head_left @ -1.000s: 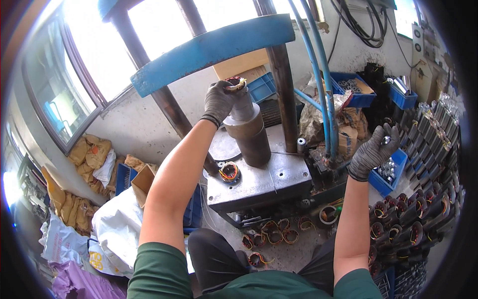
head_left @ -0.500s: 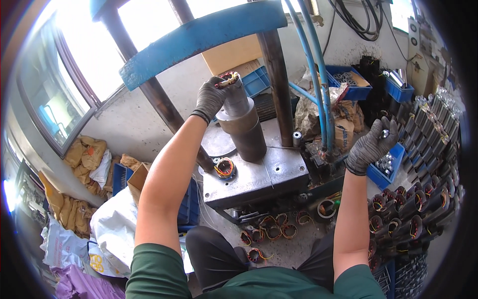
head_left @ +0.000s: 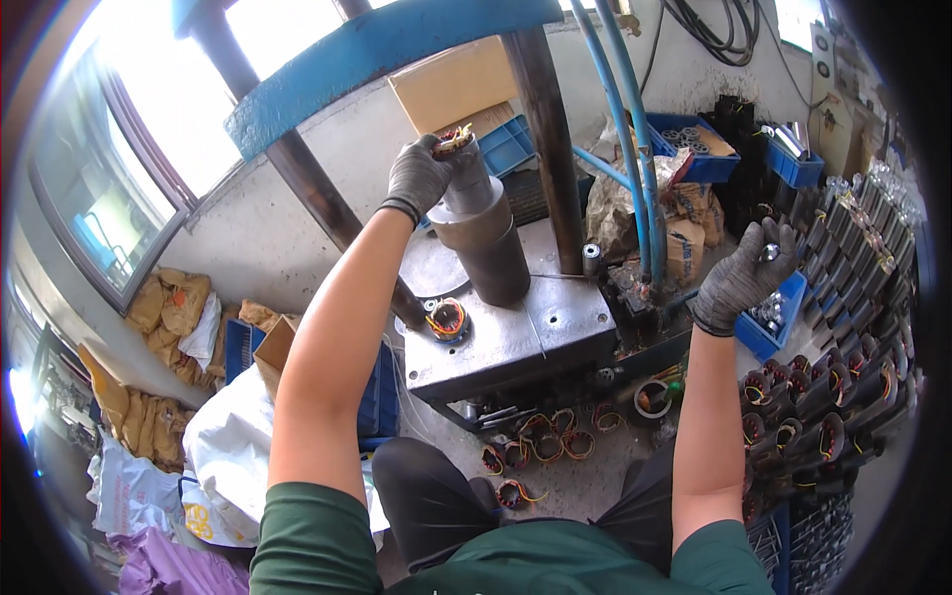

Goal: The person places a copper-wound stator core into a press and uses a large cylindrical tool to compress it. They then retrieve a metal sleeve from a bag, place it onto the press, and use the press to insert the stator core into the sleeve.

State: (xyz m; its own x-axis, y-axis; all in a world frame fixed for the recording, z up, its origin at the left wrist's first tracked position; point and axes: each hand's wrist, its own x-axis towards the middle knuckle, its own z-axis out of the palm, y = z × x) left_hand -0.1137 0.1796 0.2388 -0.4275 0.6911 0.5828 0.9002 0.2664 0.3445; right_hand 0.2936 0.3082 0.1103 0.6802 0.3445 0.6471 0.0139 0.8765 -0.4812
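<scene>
In the head view, the worker's two gloved hands are well apart. The left hand has its fingers closed around the side of a wound stator, which sits atop a stepped steel cylinder on the press's steel surface. Over to my right, the right hand is raised with a shiny metal piece caught between curled fingers, near a blue bin of bright metal parts.

A second stator with orange and yellow leads rests on that same surface, left of the cylinder. More stators lie on the floor below, and dark tubular housings crowd the right side. Bold yellow printing marks a white sack at left; dark printing shows on a brown paper bag beside the blue hoses.
</scene>
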